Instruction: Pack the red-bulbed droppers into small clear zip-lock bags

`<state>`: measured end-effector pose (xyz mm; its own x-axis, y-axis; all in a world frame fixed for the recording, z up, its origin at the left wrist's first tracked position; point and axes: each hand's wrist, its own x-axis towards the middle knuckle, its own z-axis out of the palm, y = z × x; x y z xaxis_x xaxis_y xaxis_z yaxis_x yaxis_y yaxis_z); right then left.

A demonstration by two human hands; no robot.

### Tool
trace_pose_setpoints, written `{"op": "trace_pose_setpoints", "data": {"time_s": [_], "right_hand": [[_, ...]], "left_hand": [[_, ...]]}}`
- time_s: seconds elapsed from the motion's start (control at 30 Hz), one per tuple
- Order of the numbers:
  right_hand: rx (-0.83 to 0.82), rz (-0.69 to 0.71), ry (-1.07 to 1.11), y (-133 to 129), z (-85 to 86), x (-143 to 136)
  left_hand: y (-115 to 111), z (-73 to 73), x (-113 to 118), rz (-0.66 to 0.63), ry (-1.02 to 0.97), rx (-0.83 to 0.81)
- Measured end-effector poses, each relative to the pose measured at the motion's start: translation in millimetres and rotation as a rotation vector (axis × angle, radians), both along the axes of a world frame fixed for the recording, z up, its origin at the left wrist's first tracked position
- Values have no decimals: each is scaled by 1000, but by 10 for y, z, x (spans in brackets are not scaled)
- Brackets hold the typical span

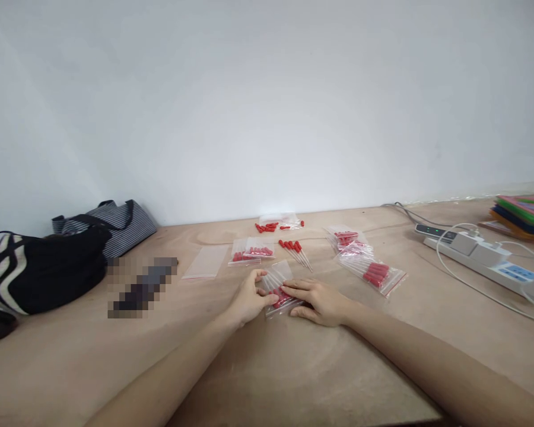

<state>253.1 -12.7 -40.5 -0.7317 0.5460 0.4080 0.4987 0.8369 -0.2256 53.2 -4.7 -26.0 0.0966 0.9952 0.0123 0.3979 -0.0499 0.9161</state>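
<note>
A clear zip bag of droppers with white stems and red bulbs lies on the table in front of me. At its left edge, my left hand holds the bag, fingers curled at the side and thumb over the red bulbs. My right hand lies flat with fingers stretched across the bag's right side, partly hiding the bulbs. Just behind the bag is a small group of loose droppers, bulbs pointing away from me.
Filled bags lie to the right and more bags behind left, beside a flat bag. Loose droppers lie near the wall. A power strip with cables is at right; a striped bag and black cloth item at left.
</note>
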Motion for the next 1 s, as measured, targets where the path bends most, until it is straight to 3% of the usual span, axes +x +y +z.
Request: {"op": "trace_pose_setpoints", "data": {"time_s": [0.3,0.53,0.67,0.77,0.9,1.0], "right_hand": [[-78,23,19,-31,-42,32],[-121,-174,325,-69,-106,-82],[-142,-29,240,-125,-54,-69],[-110,29,202,-136,-20,-13],[-32,-165,438,-39,-56,57],[-60,-382,524,65,-112,75]], "left_hand": [[43,13,63,63,-52,-17],[-54,135,127,0,-243,-192],[-104,80,128,-73,-371,-251],[-141,31,15,-70,-359,-197],[-102,47,-281,5,-258,4],[134,134,-510,160,-196,165]]}}
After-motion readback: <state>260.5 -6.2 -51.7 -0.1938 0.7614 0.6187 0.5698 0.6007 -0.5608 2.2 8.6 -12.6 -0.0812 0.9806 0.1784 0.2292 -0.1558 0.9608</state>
